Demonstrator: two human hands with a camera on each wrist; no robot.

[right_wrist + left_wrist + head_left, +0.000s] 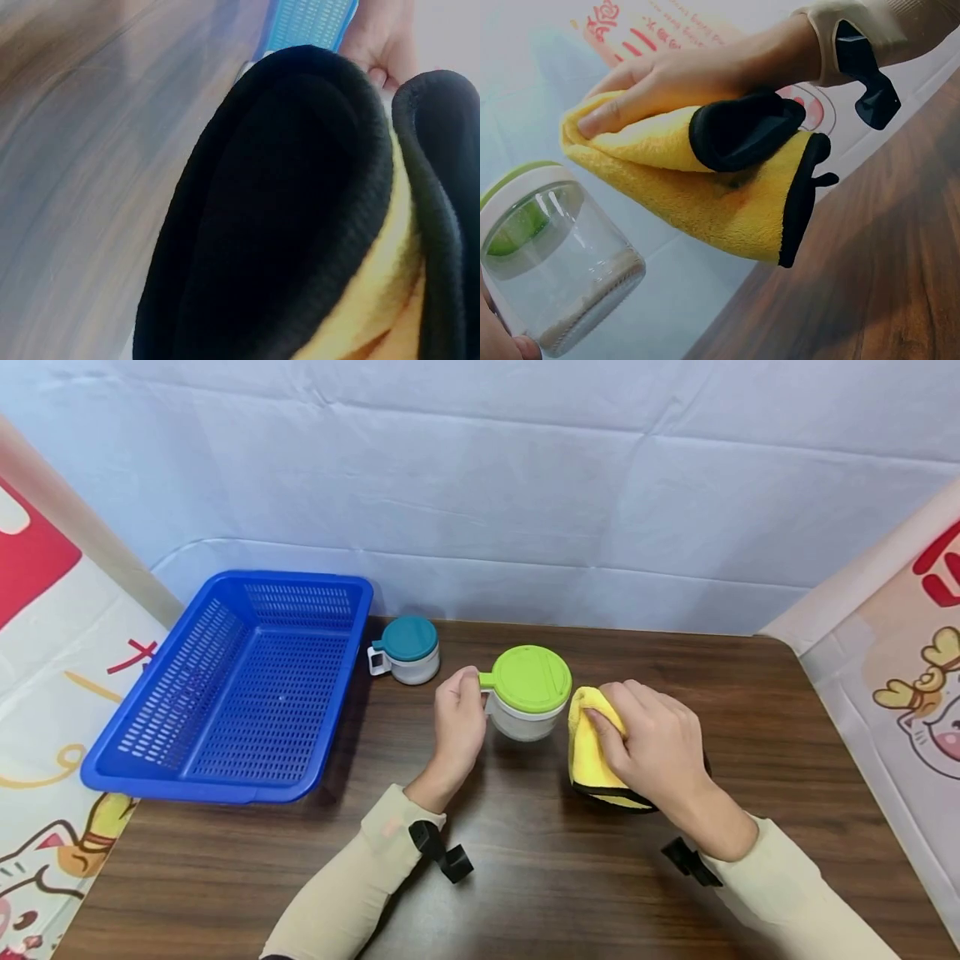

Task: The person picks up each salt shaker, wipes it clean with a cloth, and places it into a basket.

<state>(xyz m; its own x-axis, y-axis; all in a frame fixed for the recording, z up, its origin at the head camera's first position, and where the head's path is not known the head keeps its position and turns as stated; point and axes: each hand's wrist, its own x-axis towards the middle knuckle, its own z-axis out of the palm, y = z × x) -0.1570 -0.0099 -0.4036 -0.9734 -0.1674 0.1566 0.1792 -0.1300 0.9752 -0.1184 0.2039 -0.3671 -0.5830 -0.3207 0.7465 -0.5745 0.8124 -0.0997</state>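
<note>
My left hand [459, 717] grips the handle of a glass seasoning jar with a bright green lid [531, 680]. In the left wrist view the clear jar [574, 255] shows a pale layer near its base. To the right of the jar, my right hand [660, 747] pinches a folded yellow cloth with black edging [588, 760], thumb on its near side. The cloth [705, 210] hangs beside the jar, a small gap between them. In the right wrist view the cloth's black edging [277, 195] fills the middle and hides most of the jar.
A smaller jar with a teal lid [409, 638] stands behind and left of my left hand, handle to the left. The blue plastic basket [347, 693] occupies the table's left side. A white cloth backdrop [480, 493] rises behind the wooden table [525, 877].
</note>
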